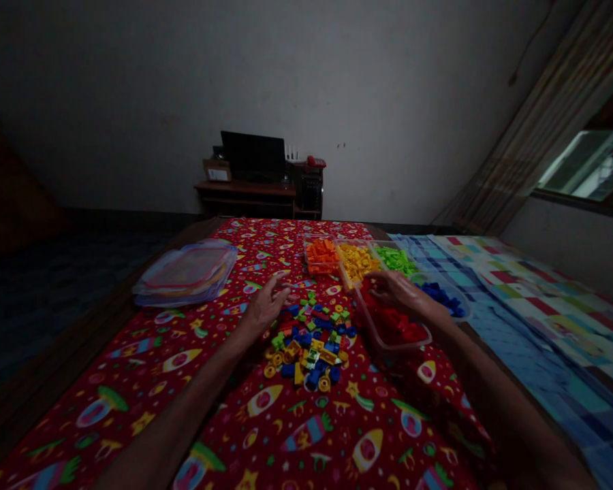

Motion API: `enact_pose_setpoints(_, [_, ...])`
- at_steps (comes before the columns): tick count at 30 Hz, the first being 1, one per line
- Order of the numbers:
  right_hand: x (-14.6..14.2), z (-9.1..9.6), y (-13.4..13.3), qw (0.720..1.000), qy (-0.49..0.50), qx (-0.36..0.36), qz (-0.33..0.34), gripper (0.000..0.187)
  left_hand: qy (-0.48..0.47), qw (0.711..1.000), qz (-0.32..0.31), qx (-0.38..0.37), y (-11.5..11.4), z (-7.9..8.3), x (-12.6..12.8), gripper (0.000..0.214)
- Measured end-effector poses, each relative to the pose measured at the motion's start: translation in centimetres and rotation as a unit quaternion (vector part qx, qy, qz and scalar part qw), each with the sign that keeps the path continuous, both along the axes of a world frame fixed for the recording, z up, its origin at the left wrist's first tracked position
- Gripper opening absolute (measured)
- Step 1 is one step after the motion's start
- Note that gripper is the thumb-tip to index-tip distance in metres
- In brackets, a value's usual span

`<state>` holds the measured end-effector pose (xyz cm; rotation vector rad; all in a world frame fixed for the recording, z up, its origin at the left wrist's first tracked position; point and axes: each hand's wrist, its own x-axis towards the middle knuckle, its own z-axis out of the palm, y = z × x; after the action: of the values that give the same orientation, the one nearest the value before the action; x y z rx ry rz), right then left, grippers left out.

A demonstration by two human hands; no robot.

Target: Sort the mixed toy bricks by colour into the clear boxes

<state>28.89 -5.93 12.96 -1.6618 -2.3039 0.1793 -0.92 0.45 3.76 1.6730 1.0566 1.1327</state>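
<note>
A mixed pile of small toy building blocks in blue, yellow, green and red lies on a red patterned cloth. Just behind and left of the pile, my left hand hovers with its fingers apart and nothing visible in it. My right hand is over the container of red blocks, close to the yellow blocks. Its fingers are bent together and point left; whatever they hold, if anything, is hidden in the dim light.
Orange blocks, light green blocks and blue blocks sit in clear containers at the right. Stacked lids lie at the left. Behind the table stands a desk with a monitor. A checked cover spreads at right.
</note>
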Motion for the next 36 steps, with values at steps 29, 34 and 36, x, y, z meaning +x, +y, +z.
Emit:
enact_pose_setpoints(29, [-8.9,-11.1,-7.5,0.973,-0.011,0.081,0.217,0.065,0.380,0.903,-0.058,0.193,-11.2,-5.9,-2.6,0.098])
enact_pose_setpoints(34, [-8.1,-9.0,-5.9,0.972,0.025,0.098,0.212,0.046,0.311,0.931,-0.004,0.192,-8.6,-3.4,-1.5,0.061])
enact_pose_setpoints(36, [-7.7,-8.1,-4.4,0.977,0.033,0.098,0.184,0.039,0.287,0.936,0.054,0.197,-6.8,-2.4,-1.7,0.044])
